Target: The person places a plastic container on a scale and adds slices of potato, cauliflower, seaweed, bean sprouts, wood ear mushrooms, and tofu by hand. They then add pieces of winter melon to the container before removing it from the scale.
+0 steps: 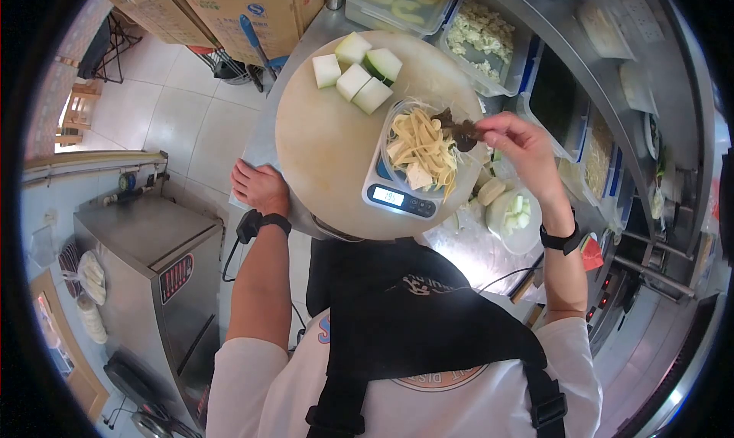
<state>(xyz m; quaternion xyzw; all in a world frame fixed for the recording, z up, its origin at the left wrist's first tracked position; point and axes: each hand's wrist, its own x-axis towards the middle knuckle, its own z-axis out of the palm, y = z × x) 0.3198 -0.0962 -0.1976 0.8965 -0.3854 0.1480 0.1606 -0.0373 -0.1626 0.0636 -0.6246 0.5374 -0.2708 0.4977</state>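
My right hand [524, 144] pinches a piece of dark wood ear fungus [463, 134] at the right rim of a clear plastic bowl [391, 151]. Pale noodle-like strips [419, 141] and a whitish chunk [418, 176] fill the bowl. It stands on a white digital kitchen scale [375, 191] with a lit display, set on a round cutting board [321, 163]. Down at the counter's left edge, beside the board, rests my left hand [260, 187], fingers laid over the metal and holding nothing. Several green-skinned white melon chunks [355, 73] lie at the board's far side.
Clear tubs of chopped food [480, 37] and pale slices [401, 6] line the back. A small bowl of pale green pieces [517, 212] sits right of the board. Cardboard boxes [245, 17] stand beyond the counter; a steel cabinet [141, 224] is at left.
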